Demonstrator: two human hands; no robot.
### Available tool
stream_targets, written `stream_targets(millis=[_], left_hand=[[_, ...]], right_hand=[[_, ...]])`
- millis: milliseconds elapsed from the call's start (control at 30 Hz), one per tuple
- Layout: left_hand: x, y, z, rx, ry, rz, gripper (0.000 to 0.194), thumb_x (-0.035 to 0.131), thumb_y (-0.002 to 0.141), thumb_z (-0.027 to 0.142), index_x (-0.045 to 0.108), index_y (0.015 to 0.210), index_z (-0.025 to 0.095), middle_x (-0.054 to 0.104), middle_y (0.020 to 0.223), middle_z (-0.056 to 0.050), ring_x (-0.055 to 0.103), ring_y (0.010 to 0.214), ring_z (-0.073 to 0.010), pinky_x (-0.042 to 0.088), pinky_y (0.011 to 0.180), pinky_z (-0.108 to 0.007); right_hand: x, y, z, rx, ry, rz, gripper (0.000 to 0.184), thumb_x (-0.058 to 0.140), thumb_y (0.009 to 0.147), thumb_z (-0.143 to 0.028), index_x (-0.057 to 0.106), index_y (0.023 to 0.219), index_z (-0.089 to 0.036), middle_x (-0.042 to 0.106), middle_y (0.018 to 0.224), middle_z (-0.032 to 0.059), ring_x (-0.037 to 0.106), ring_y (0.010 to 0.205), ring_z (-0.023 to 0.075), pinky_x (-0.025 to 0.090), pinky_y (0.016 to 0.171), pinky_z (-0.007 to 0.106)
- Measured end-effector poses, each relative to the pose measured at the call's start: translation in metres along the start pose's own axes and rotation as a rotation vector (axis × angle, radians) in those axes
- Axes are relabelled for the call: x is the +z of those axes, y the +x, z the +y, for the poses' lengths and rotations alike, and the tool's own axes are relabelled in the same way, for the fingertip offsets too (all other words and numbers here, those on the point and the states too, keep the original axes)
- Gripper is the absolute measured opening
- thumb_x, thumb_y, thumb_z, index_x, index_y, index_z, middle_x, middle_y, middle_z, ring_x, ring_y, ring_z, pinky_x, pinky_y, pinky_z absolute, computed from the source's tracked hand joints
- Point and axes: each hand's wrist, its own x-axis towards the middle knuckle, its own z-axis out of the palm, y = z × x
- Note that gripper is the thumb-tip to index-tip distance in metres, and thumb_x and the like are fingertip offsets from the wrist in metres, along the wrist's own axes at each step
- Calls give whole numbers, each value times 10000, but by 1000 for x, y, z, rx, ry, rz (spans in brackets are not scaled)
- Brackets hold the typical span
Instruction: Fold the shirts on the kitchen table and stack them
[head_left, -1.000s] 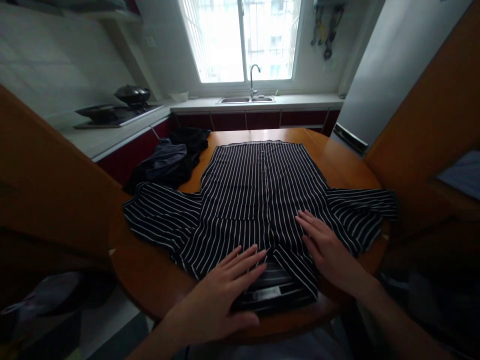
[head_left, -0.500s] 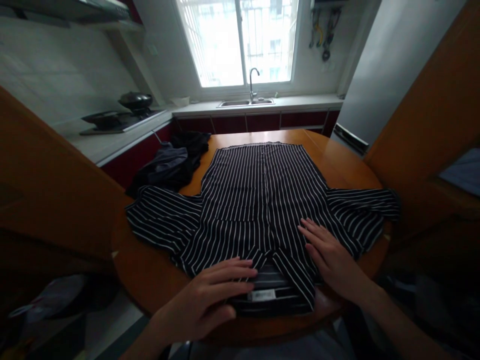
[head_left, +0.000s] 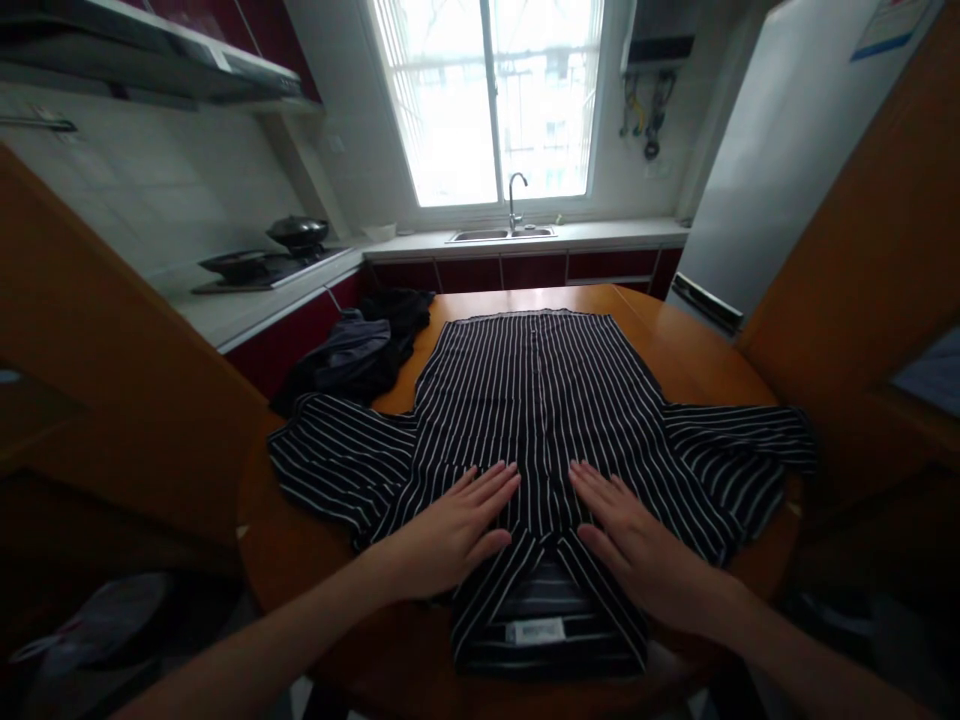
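Note:
A black shirt with white stripes (head_left: 525, 400) lies spread on a round wooden table (head_left: 675, 330), its collar toward me and its sleeves out to both sides. Inside the collar a white label (head_left: 535, 630) shows. My left hand (head_left: 457, 535) rests flat on the shirt just left of the front placket, fingers stretched out. To the right of the placket, my right hand (head_left: 630, 545) lies palm down on the cloth, its fingers likewise extended. Neither hand grips the fabric.
Dark crumpled clothes (head_left: 352, 350) lie at the table's left back edge. Beyond stand a counter with a sink (head_left: 502, 235), a stove with a lidded pan (head_left: 298, 232), and a fridge (head_left: 772, 150) at right. A plastic bag (head_left: 112, 620) is low on the left.
My left hand has moved up from beside the collar onto the shirt front. My right hand has shifted slightly inward toward the placket. The view has tilted up a little.

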Motion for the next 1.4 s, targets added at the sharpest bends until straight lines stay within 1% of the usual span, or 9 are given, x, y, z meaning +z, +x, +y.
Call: stream_targets(millis=[67, 133, 233, 333, 400, 500, 867, 1133, 1400], left_hand=[[-13, 28, -5, -30, 15, 68, 567, 297, 1084, 432, 218, 1599, 207, 219, 1658, -75, 142, 1540, -204, 175, 1250, -425], [-15, 62, -10, -91, 43, 110, 562, 287, 1083, 410, 272, 1577, 142, 245, 1647, -117, 156, 1539, -227, 188, 1243, -440], [4, 103, -18, -172, 101, 138, 563, 271, 1074, 353, 278, 1560, 69, 236, 1640, -172, 152, 1537, -279, 187, 1229, -503], [33, 119, -24, -195, 133, 175, 556, 258, 1053, 281, 274, 1557, 47, 240, 1639, -172, 156, 1537, -273, 179, 1231, -499], [46, 119, -27, -192, 135, 208, 566, 259, 1047, 284, 268, 1562, 50, 240, 1643, -156, 159, 1539, -256, 180, 1236, -472], [53, 115, -28, -177, 138, 238, 581, 264, 1047, 315, 261, 1570, 62, 231, 1650, -136, 153, 1541, -245, 172, 1242, -448], [50, 119, -30, -172, 120, 231, 571, 263, 1043, 314, 295, 1562, 79, 247, 1644, -127, 172, 1537, -254, 176, 1238, -479], [47, 120, -30, -199, 92, 216, 571, 306, 1032, 308, 309, 1562, 98, 267, 1640, -120, 197, 1530, -255, 186, 1238, -470], [51, 120, -33, -168, 90, 260, 558, 285, 1038, 339, 345, 1553, 135, 261, 1642, -114, 183, 1534, -260, 173, 1233, -479]], right_hand=[[-12, 30, 4, 15, -45, 70, 581, 282, 1055, -389, 272, 1591, -168, 250, 1646, 87, 173, 1531, 216, 194, 1237, 507], [-15, 66, 11, 31, -120, 79, 592, 294, 1034, -343, 298, 1576, -105, 241, 1644, 125, 160, 1534, 240, 196, 1229, 526], [-2, 109, 26, 88, -240, 67, 605, 300, 997, -266, 316, 1555, -33, 223, 1639, 176, 151, 1534, 294, 196, 1207, 586], [20, 126, 40, 121, -293, 66, 600, 281, 1000, -274, 340, 1546, -34, 241, 1634, 179, 170, 1529, 306, 178, 1208, 585], [30, 126, 47, 111, -301, 74, 598, 263, 1009, -301, 356, 1544, -52, 263, 1631, 164, 185, 1527, 297, 168, 1213, 574], [36, 122, 51, 104, -302, 89, 598, 248, 1008, -301, 363, 1540, -52, 274, 1628, 159, 200, 1524, 289, 171, 1212, 568], [31, 124, 52, 146, -261, 82, 638, 282, 1001, -328, 302, 1556, -15, 264, 1629, 176, 195, 1526, 282, 151, 1224, 534], [28, 125, 56, 149, -253, 58, 635, 252, 1031, -395, 306, 1563, -53, 239, 1641, 166, 165, 1534, 273, 140, 1225, 521], [3, 100, 107, 282, -347, 54, 727, 224, 1026, -539, 267, 1581, -71, 222, 1646, 175, 143, 1537, 281, 132, 1223, 531]])
